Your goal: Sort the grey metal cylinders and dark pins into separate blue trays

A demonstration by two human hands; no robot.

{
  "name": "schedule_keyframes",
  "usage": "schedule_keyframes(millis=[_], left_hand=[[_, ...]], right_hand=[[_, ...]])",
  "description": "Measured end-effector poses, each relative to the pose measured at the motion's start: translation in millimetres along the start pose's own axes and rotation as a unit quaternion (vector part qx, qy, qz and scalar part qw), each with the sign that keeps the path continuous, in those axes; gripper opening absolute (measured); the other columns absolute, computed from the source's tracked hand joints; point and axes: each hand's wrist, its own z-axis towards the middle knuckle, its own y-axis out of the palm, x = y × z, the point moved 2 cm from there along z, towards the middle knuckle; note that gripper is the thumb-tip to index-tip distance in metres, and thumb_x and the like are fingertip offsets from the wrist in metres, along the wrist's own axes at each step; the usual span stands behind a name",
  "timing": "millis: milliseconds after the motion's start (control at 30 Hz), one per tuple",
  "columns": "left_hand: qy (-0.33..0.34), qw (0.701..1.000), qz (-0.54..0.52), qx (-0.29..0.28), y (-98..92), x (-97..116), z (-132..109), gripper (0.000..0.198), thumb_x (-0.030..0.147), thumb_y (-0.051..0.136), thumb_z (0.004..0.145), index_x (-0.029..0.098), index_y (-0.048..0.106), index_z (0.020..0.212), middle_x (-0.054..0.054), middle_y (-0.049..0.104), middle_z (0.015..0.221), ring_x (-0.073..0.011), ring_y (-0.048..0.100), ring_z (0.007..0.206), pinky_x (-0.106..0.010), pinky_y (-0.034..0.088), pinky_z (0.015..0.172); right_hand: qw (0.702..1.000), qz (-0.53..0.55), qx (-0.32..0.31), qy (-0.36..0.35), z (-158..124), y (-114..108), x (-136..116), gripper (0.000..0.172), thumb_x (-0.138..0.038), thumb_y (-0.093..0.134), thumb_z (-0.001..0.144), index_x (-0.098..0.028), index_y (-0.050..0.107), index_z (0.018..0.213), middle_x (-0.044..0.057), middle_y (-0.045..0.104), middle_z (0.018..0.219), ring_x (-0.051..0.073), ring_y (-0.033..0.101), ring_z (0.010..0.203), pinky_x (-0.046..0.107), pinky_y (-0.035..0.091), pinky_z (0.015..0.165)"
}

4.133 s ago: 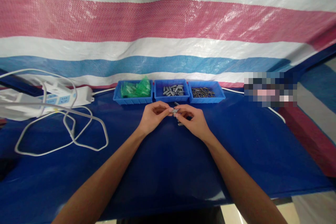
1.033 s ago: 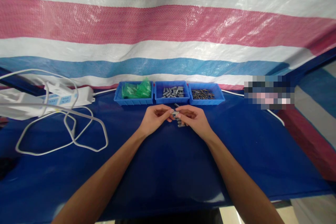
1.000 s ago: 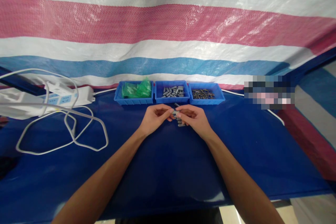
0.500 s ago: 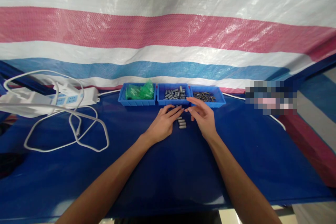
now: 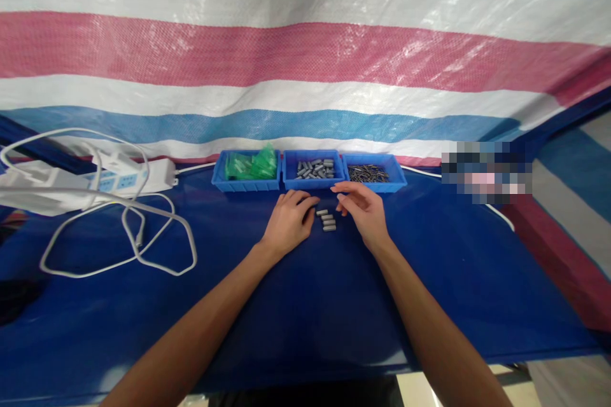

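Several short grey metal cylinders lie in a column on the blue table, between my two hands. My left hand rests just left of them, fingers bent and apart, with nothing seen in it. To their right, my right hand is raised a little, its thumb and fingers apart and holding nothing visible. Behind the hands stand three blue bins in a row: the middle bin holds more grey cylinders, the right bin holds thin dark metal pins.
The left bin contains green plastic bags. At the left lie a white power strip and looped white cable. A striped sheet hangs behind the table. A blurred patch covers something at the right.
My left hand has drawn back to the left from the cylinders, and the fingers of both hands are further apart. The column of cylinders now shows fully. The view has shifted slightly.
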Motion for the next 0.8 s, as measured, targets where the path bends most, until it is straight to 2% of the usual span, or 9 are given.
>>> schedule_keyframes(millis=[167, 333, 433, 533, 800], left_hand=[[-0.013, 0.996, -0.087, 0.029, 3.5, -5.9, 1.5, 0.023, 0.016, 0.058, 0.1, 0.018, 0.075, 0.115, -0.01, 0.073, 0.108, -0.0242, 0.068, 0.102, -0.041, 0.056, 0.093], [-0.043, 0.98, -0.188, 0.044, -4.7, -5.3, 4.9, 0.024, 0.02, 0.052, 0.105, 0.02, 0.074, 0.115, -0.008, 0.074, 0.107, -0.0197, 0.071, 0.099, -0.035, 0.057, 0.094], [-0.093, 0.966, -0.239, 0.038, -7.0, -8.5, 5.0, 0.024, 0.026, 0.05, 0.106, 0.02, 0.072, 0.116, -0.005, 0.076, 0.1, -0.0166, 0.073, 0.083, -0.03, 0.058, 0.084], [-0.147, 0.937, -0.316, 0.035, -4.5, -14.4, 3.9, 0.024, 0.036, 0.057, 0.104, 0.02, 0.071, 0.115, -0.003, 0.075, 0.093, -0.0155, 0.073, 0.074, -0.027, 0.058, 0.073], [-0.165, 0.873, -0.455, 0.061, -2.6, -17.9, 4.3, 0.033, 0.038, 0.082, 0.085, 0.016, 0.071, 0.106, -0.008, 0.078, 0.101, -0.0205, 0.077, 0.094, -0.036, 0.062, 0.095]], right_hand=[[1.0, 0.0, -0.003, 0.003, 0.7, -0.7, 4.1, 0.021, -0.032, 0.076, 0.087, -0.024, 0.076, 0.107, 0.005, 0.078, 0.105, 0.014, 0.065, 0.065, 0.029, 0.051, 0.056], [1.0, -0.005, -0.014, 0.018, -0.2, 0.9, 5.7, 0.024, -0.034, 0.076, 0.087, -0.023, 0.075, 0.108, 0.004, 0.079, 0.096, 0.013, 0.065, 0.064, 0.028, 0.051, 0.057], [0.999, -0.018, -0.02, 0.033, -1.4, 2.6, 4.7, 0.027, -0.037, 0.076, 0.086, -0.022, 0.075, 0.108, 0.004, 0.079, 0.088, 0.014, 0.065, 0.062, 0.028, 0.052, 0.058], [0.998, -0.034, -0.026, 0.05, -2.4, 4.6, 3.4, 0.027, -0.04, 0.075, 0.086, -0.021, 0.075, 0.106, 0.004, 0.078, 0.084, 0.014, 0.065, 0.062, 0.029, 0.053, 0.058], [0.996, -0.053, -0.048, 0.045, -4.5, 8.0, 4.6, 0.029, -0.042, 0.074, 0.087, -0.021, 0.075, 0.106, 0.004, 0.077, 0.083, 0.015, 0.066, 0.062, 0.028, 0.054, 0.056]])
